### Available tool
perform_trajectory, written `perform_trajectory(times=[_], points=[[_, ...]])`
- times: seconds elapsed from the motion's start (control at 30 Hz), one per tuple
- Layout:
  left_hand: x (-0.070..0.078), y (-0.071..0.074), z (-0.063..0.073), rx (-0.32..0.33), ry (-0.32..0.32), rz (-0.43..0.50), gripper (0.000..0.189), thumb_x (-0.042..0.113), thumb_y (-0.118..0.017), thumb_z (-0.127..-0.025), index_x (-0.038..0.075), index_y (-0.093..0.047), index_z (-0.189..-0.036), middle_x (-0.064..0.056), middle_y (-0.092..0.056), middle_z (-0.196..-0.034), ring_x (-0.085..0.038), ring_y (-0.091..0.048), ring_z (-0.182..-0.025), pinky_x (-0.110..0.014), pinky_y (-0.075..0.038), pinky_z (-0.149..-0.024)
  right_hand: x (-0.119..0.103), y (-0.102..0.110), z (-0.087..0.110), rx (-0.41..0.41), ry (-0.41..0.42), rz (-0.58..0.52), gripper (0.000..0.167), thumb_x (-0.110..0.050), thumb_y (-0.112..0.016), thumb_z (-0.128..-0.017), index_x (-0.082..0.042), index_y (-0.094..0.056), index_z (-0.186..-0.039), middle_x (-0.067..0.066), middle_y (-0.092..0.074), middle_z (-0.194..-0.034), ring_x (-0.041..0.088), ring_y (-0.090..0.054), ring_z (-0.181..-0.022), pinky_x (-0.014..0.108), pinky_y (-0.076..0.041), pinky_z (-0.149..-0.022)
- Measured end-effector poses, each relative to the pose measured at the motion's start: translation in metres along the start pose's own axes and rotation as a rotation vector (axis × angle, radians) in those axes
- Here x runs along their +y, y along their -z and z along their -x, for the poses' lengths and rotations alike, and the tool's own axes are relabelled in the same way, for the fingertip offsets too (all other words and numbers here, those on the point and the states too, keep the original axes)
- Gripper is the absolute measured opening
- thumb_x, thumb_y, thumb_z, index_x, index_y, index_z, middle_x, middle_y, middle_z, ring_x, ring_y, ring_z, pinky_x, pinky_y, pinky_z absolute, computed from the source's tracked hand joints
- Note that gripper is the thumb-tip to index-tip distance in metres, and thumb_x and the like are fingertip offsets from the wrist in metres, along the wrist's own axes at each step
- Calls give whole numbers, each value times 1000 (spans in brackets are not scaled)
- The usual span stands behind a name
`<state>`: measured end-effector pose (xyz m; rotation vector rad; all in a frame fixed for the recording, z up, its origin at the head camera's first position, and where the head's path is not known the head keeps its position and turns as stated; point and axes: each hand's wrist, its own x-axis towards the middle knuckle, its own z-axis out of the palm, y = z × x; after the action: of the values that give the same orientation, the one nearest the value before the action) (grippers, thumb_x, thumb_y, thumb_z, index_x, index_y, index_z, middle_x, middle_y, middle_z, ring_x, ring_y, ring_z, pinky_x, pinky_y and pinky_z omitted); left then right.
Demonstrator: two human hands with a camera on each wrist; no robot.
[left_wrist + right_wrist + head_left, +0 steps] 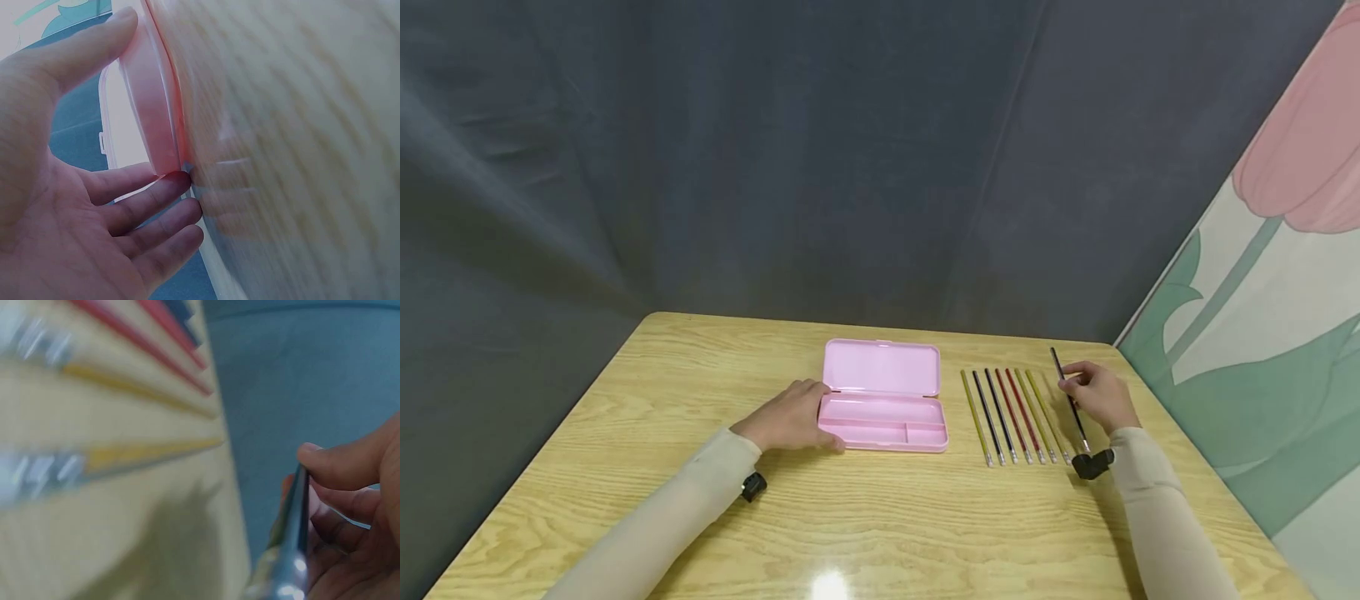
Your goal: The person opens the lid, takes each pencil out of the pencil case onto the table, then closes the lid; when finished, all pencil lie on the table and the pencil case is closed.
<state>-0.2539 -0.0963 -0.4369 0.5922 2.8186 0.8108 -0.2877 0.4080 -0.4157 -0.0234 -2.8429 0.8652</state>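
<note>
A pink pencil case [882, 367] lies open on the table, its lid folded back and its divided tray [861, 432] facing up. My left hand [793, 417] grips the tray's left end, thumb at the front corner and fingertips at the rear corner, as the pink end wall [153, 100] shows in the left wrist view. Over on the right, my right hand [1099, 395] pinches a black pencil [1072, 408] between thumb and fingers, its eraser end pointing toward me. Left of that hand lies a row of yellow, black and red pencils [1017, 408].
The wooden table [880, 517] ends at a dark curtain [850, 167] behind the case. A wall with a tulip print [1262, 375] runs along the right side. The row of pencils sits between the case and my right hand.
</note>
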Motion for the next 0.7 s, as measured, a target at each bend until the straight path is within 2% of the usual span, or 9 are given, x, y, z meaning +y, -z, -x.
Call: perform_trajectory(times=[0.17,0.3,0.53,0.7], points=[[0,-1,0,-1,-8,0,92,51,-89,-70,5,-52,-140,-10,-59,-136,-26,-52,-125,-47,-46,-107,24,-11,-3,-106,-34,137,36,-24,-61,-98,2,-63,-123,22,-72,-103,22,-65,-77,33,-50,-64],[0,0,1,0,-12,-4,91,50,-89,-71,5,-52,-141,-10,-59,-136,-26,-53,-124,-46,-46,-107,28,-17,-6,-144,-32,168,38,-25,-60,-98,2,-63,-124,25,-72,-108,28,-68,-84,39,-53,-67],[-1,1,2,-1,-7,-3,91,50,-89,-71,5,-52,-141,-10,-58,-138,-28,-52,-127,-47,-46,-108,19,-21,-8,-142,-18,224,35,-23,-64,-96,3,-67,-119,22,-74,-101,30,-68,-81,47,-55,-71],[-1,-1,1,5,-4,-11,93,51,-88,-71,4,-51,-142,-11,-58,-139,-28,-52,-129,-47,-45,-110,19,-23,-11,-139,-5,262,35,-23,-67,-94,3,-68,-117,22,-73,-102,32,-68,-83,50,-55,-74]])
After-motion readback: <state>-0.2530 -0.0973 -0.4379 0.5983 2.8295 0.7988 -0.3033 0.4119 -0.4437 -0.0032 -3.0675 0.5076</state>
